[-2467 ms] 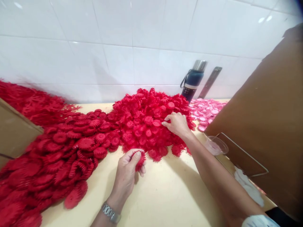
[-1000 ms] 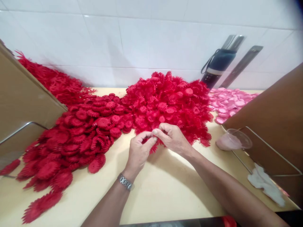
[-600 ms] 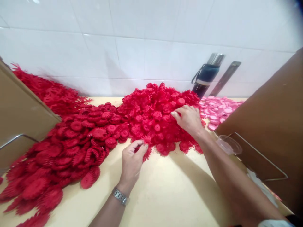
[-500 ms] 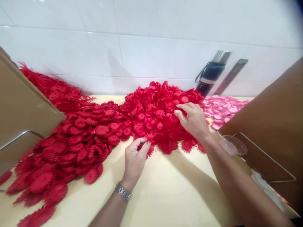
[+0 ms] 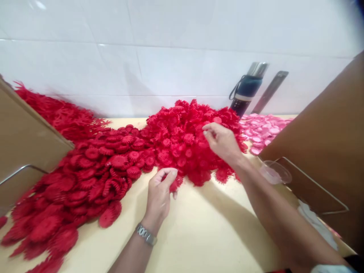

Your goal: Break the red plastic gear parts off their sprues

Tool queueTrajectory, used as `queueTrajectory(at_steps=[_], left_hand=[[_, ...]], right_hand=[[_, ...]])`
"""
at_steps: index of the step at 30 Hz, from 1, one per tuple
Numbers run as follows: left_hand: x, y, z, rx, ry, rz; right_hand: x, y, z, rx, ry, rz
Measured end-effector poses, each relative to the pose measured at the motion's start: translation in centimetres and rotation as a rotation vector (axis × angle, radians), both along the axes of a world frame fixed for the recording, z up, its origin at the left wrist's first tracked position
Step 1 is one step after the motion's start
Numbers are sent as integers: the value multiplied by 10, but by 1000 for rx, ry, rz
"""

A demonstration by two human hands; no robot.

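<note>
My left hand (image 5: 159, 195), with a metal-band watch (image 5: 146, 234) on its wrist, is closed at the front of the central heap. Its thumb and fingers hold a red toothed flower piece (image 5: 177, 182), partly hidden by the thumb. Over the right part of the heap of red flower pieces (image 5: 188, 138) is my right hand (image 5: 223, 141). Thumb and forefinger are close together in a pinch; whatever they hold, if anything, cannot be made out. Stacked red toothed discs (image 5: 85, 182) spread across the left of the pale table (image 5: 196, 235).
Cardboard-coloured panels with wire handles flank the table at left (image 5: 28, 129) and right (image 5: 321, 151). Pink petals (image 5: 263, 129), a dark blue flask (image 5: 247, 93) and a long metal strip (image 5: 270, 93) are at back right, near the tiled wall. A clear plastic lid (image 5: 275, 172) lies by the right panel.
My right thumb and forefinger have drawn together from a spread position. My left hand has turned, bringing its thumb over the flower piece. The whole view has shifted slightly.
</note>
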State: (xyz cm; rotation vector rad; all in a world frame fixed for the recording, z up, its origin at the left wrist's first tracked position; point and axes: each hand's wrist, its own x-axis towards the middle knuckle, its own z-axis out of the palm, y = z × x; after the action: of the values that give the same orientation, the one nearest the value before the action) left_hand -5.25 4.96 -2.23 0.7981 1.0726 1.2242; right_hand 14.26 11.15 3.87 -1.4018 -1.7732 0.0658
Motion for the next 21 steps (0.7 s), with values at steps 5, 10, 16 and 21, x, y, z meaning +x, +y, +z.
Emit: queueTrajectory(at_steps=[5, 10, 16, 21], left_hand=[[2, -1, 3, -33, -116, -26], [4, -1, -2, -12, -78, 11], [3, -4, 2, -28, -143, -51], [-1, -1, 7, -71, -309, -175]], right_hand=[[-10, -16, -6, -15, -24, 8], [-62, -50, -28, -438, 169, 474], [-65, -50, -36, -364, 213, 452], [-29, -25, -15, -8, 65, 253]])
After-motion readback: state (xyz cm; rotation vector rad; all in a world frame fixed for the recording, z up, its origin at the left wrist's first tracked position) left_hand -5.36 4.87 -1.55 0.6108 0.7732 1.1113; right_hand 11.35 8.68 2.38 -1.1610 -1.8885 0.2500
